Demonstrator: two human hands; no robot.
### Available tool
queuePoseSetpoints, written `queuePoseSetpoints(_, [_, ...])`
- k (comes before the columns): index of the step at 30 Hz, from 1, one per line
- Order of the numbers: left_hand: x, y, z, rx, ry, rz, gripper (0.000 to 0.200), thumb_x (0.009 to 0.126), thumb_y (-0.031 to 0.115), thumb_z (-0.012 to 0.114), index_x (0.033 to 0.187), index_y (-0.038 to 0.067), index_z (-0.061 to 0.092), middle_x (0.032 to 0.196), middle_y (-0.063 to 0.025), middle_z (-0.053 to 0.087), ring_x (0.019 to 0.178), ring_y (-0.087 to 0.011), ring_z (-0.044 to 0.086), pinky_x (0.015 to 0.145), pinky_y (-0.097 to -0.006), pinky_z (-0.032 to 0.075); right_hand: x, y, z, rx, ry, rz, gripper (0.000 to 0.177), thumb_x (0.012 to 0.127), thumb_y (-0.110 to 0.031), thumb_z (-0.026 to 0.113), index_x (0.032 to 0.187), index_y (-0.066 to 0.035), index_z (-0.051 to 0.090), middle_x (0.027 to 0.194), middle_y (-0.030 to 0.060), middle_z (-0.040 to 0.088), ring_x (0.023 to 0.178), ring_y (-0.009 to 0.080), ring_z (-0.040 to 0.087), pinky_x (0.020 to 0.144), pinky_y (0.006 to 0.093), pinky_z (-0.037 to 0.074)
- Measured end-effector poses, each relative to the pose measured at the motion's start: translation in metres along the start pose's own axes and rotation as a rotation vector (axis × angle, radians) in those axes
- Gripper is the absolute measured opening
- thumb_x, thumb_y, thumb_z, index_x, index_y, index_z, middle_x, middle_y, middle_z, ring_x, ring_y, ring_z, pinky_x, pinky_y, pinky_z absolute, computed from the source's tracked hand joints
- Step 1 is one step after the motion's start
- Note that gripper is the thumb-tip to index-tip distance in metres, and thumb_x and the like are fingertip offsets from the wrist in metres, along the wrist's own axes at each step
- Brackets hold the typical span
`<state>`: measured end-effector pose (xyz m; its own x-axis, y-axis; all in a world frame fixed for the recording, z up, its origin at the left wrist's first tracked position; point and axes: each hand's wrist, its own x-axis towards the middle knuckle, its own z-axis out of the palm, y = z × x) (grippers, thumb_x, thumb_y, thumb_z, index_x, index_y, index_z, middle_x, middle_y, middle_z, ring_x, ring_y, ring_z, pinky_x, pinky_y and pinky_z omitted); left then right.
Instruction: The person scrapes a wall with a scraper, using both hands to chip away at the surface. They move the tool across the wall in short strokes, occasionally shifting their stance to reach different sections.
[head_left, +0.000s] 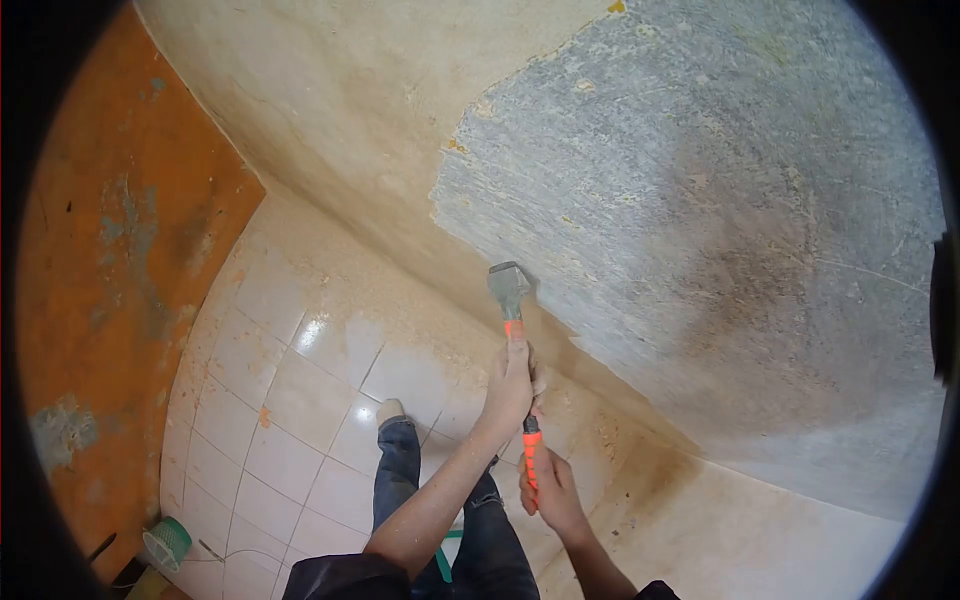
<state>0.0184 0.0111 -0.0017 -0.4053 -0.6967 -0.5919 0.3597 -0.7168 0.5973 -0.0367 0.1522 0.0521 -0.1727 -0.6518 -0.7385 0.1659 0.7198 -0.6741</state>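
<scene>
A long-handled scraper (pixel 509 286) with a wide grey blade and an orange and black handle is held in both hands. Its blade end is at the lower edge of the grey, stripped patch (pixel 620 200) of wall; whether it presses on the surface is hard to tell. My left hand (pixel 514 388) is wrapped round the upper part of the handle, just below the head. Lower down, my right hand (pixel 553 488) grips the orange end of the handle. Cream-coloured coating (pixel 350 90) still covers the wall to the left of the patch.
Dusty white floor tiles (pixel 290 400) lie below, with flakes and powder along the wall's foot. An orange, patchy surface (pixel 120 240) stands at the left. A green basket (pixel 167 545) sits at lower left near a thin cable (pixel 245 553). My legs (pixel 398 455) are underneath.
</scene>
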Motion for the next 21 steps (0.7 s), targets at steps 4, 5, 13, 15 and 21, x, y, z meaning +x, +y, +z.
queuePoseSetpoints(4, [0.0, -0.001, -0.007, -0.028, -0.055, -0.003, 0.053, 0.099, 0.062, 0.032, 0.083, 0.012, 0.041, 0.049, 0.0008, 0.034, 0.033, -0.0112, 0.034, 0.032, -0.0274, 0.032, -0.01, 0.008, 0.021, 0.043, 0.086, -0.09, 0.044, 0.106, -0.042, 0.035, 0.097, -0.002, 0.051, 0.055, 0.0, 0.042, 0.039, 0.0094, 0.037, 0.038, 0.0242, 0.032])
queuePoseSetpoints(5, [0.0, 0.001, -0.008, -0.043, -0.067, 0.004, 0.052, 0.1, 0.061, 0.033, 0.086, 0.012, 0.042, 0.05, 0.0009, 0.036, 0.034, -0.011, 0.035, 0.033, -0.0273, 0.033, -0.012, 0.01, 0.019, 0.036, 0.081, -0.091, 0.044, 0.106, -0.042, 0.035, 0.097, -0.002, 0.051, 0.055, 0.0, 0.042, 0.039, 0.0094, 0.037, 0.038, 0.0242, 0.032])
queuePoseSetpoints(13, [0.01, 0.006, -0.001, -0.047, 0.134, 0.124, 0.046, 0.103, 0.052, 0.034, 0.111, 0.01, 0.05, 0.066, 0.0025, 0.044, 0.047, -0.0083, 0.042, 0.04, -0.0249, 0.034, 0.011, 0.034, 0.014, -0.068, 0.18, -0.204, 0.048, 0.105, -0.04, 0.038, 0.072, -0.007, 0.046, 0.053, -0.0034, 0.04, 0.042, 0.005, 0.036, 0.04, 0.023, 0.029])
queuePoseSetpoints(15, [0.007, 0.0, 0.007, 0.119, 0.223, 0.151, 0.044, 0.104, 0.048, 0.033, 0.112, 0.008, 0.05, 0.064, 0.0024, 0.042, 0.047, -0.0072, 0.041, 0.04, -0.0247, 0.034, 0.004, 0.044, 0.014, -0.084, 0.228, -0.238, 0.049, 0.105, -0.04, 0.038, 0.071, -0.007, 0.045, 0.054, -0.003, 0.04, 0.043, 0.0055, 0.037, 0.041, 0.0228, 0.031])
queuePoseSetpoints(21, [0.033, -0.017, 0.008, 0.134, 0.225, 0.32, 0.038, 0.105, 0.041, 0.032, 0.1, 0.006, 0.046, 0.064, 0.0, 0.042, 0.047, -0.0099, 0.041, 0.04, -0.0263, 0.035, 0.016, 0.042, -0.006, -0.24, 0.256, -0.28, 0.051, 0.106, -0.041, 0.036, 0.068, -0.007, 0.044, 0.053, -0.0024, 0.04, 0.045, 0.0057, 0.038, 0.043, 0.0234, 0.031])
